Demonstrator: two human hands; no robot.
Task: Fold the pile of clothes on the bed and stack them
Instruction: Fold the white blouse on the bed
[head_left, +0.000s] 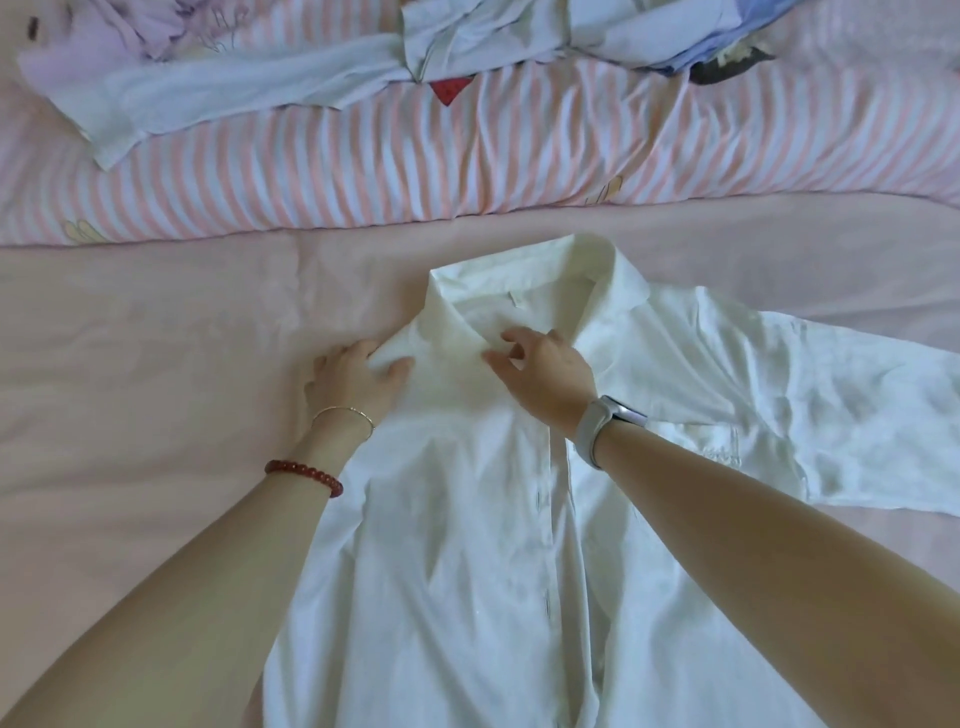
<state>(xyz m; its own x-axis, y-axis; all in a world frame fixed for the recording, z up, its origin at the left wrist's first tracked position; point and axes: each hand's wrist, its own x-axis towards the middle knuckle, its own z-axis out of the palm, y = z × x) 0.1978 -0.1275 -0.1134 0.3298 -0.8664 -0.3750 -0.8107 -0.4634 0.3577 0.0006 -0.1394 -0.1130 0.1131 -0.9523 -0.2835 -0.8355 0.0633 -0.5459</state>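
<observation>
A white collared shirt (467, 519) lies front-up on the pink bed sheet (130, 364), collar away from me, its right sleeve (831, 415) spread out to the right. My left hand (353, 382) grips the shirt's left shoulder edge beside the collar, thumb on top and fingers tucked under the cloth. My right hand (545, 374) rests on the collar's front, fingers curled and pinching the fabric near the top button. A pile of unfolded clothes (467, 41), white, lilac and blue, lies at the far top of the view.
A pink-and-white striped duvet (467, 156) runs across the bed beyond the shirt, with the pile on it. Bare pink sheet spreads to the left of the shirt. A white garment's sleeve (156, 114) trails off the pile at the upper left.
</observation>
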